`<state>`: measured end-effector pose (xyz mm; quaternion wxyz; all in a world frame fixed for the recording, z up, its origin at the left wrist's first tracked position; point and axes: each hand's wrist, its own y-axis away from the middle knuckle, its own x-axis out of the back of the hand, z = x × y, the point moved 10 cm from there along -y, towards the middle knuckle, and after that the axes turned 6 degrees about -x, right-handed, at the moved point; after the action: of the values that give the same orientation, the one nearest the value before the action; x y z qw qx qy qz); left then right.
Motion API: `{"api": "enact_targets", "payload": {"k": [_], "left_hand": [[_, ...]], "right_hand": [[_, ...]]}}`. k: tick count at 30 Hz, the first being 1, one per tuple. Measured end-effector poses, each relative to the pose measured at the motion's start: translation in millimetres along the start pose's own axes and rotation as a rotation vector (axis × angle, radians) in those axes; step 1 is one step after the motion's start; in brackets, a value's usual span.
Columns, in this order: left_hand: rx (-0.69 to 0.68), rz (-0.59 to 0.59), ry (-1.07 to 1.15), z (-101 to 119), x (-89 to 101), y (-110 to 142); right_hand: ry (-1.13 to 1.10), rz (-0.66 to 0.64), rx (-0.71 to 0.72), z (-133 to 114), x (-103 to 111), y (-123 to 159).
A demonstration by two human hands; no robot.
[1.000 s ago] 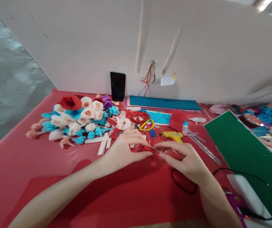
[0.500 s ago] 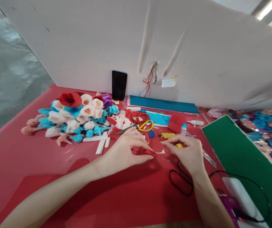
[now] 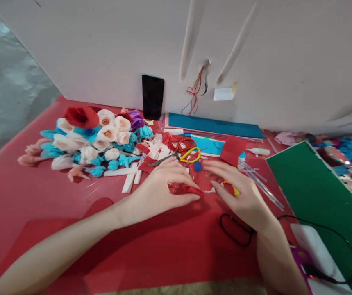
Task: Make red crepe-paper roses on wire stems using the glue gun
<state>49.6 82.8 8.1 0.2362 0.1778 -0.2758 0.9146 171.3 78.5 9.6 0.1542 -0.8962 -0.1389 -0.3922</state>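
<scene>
My left hand (image 3: 169, 184) pinches a small piece of red paper (image 3: 194, 190) between thumb and fingertips, above the red table. Just right of it, my right hand (image 3: 240, 194) holds nothing, its thumb and fingers apart. A yellow tool (image 3: 236, 190) shows partly beneath the right hand; the rest of it is hidden. Beyond my left hand lie scissors with a yellow handle (image 3: 191, 155). A square of red paper (image 3: 232, 150) and a small blue piece (image 3: 198, 166) rest nearby among paper scraps.
Paper flowers (image 3: 108, 135) crowd the table's left side. A phone (image 3: 153, 97) leans on the white wall. At right are a green board (image 3: 311, 180), a black cord (image 3: 235, 235), a white power strip (image 3: 317, 250), clear sticks (image 3: 264, 190) and a white tube (image 3: 258, 151).
My right hand has spread its fingers from a pinch and now covers most of the yellow tool. My left hand keeps its hold on the red paper. The view has tilted slightly.
</scene>
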Motion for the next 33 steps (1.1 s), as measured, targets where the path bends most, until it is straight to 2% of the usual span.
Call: {"api": "enact_targets", "payload": {"k": [4, 7, 14, 27, 33], "left_hand": [[0.009, 0.044, 0.031, -0.8, 2.8, 0.2], [0.014, 0.049, 0.043, 0.0, 1.1, 0.6], [-0.029, 0.067, 0.049, 8.5, -1.9, -0.1], [-0.034, 0.025, -0.004, 11.5, -4.2, -2.1], [-0.038, 0.042, 0.004, 11.3, -4.2, -2.2]], "right_hand": [[-0.058, -0.054, 0.021, -16.0, -4.5, 9.1], [-0.088, -0.036, 0.004, -20.4, -4.2, 13.1], [-0.163, -0.016, -0.063, -18.8, -3.1, 15.1], [-0.091, -0.015, -0.031, -19.4, -2.0, 20.4], [-0.058, -0.004, -0.011, -19.3, -2.7, 19.7]]}}
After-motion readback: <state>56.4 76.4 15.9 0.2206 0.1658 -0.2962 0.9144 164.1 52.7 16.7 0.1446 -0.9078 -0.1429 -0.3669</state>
